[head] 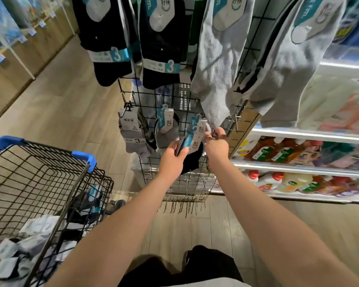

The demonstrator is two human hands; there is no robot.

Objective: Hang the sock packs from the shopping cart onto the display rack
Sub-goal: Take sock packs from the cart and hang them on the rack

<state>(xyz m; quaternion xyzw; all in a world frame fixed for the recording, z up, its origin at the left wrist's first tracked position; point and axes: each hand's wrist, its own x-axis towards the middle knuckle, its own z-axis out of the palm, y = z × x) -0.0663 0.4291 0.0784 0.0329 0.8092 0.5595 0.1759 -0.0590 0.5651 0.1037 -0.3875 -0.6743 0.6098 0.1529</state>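
Left hand (173, 160) grips a dark sock pack (190, 150), right hand (217, 145) pinches its hanger at the display rack (174, 96); several packs hang above, many remain in shopping cart (50, 177) at left.

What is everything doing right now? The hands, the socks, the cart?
Left hand: shut on the dark sock pack.
Right hand: fingers pinching at the top of that pack, by a hook.
Dark sock pack: held against the rack, not yet clearly hung.
Grey sock pack: hanging on the rack.
Cart: holding more sock packs.
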